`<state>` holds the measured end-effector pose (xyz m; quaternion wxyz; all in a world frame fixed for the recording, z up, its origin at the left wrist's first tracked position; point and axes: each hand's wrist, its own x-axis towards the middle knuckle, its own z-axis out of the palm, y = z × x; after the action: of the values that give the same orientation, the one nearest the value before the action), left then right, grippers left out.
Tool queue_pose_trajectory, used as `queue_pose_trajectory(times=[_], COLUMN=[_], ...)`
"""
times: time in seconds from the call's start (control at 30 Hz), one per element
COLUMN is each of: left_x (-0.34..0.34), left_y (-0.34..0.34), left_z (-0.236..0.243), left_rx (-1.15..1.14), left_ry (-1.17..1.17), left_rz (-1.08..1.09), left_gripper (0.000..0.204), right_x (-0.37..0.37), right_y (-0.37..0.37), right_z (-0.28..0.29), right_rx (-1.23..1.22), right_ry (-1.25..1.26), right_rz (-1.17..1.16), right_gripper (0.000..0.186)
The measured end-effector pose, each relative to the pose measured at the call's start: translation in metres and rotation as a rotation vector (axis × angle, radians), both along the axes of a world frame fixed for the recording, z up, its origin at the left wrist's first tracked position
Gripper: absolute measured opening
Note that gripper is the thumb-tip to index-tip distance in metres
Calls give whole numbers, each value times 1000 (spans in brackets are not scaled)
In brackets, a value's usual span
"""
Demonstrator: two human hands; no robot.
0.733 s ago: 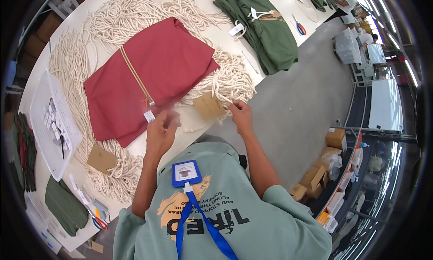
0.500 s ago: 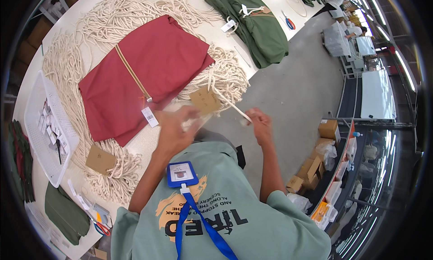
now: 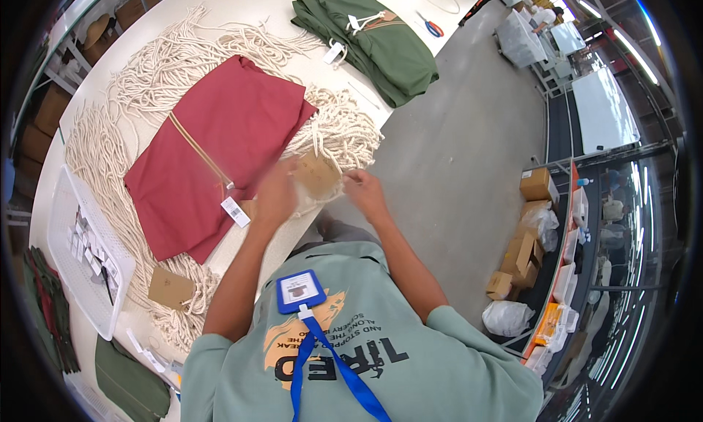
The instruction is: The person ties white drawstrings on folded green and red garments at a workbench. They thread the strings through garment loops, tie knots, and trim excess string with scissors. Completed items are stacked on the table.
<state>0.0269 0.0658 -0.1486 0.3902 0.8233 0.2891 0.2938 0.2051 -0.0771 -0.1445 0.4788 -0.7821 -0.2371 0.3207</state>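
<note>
Grey flooring (image 3: 469,136) is stretching off right of both hands in the head view, and a white table (image 3: 318,72) is carrying the load beyond them. So what's changed: half a second ago the right hand (image 3: 364,191) was drawing a strand out to the side; now it's sitting back by the brown card (image 3: 318,174), so I'd guess the fiddly bit is happening at the card. Its thumb and fingertips are pressing together, pinching an end of cream rope (image 3: 348,132) just off the card's right edge. Left hand (image 3: 277,195) is smearing with motion at the card's other side, so honestly can't tell if it's gripping anything. Rope's looking soft, twisted and loosely heaped, spreading beyond the grip and under the red folded cloth (image 3: 242,114), which is lying just left of the card, white tag (image 3: 235,212) dangling near the left wrist.
</note>
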Motion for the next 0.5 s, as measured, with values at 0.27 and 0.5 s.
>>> queue_pose_trajectory(times=[0.27, 0.5], left_x=[-63, -10], left_y=[-18, -45], left_z=[5, 26], left_rx=[-304, -549], left_ry=[121, 1], left_rz=[287, 254], left_gripper=[25, 26], right_x=[8, 47], right_y=[39, 36], right_z=[-28, -14], right_rx=[-13, -28], right_ry=[-362, -205], right_rz=[-151, 189], right_gripper=[24, 23])
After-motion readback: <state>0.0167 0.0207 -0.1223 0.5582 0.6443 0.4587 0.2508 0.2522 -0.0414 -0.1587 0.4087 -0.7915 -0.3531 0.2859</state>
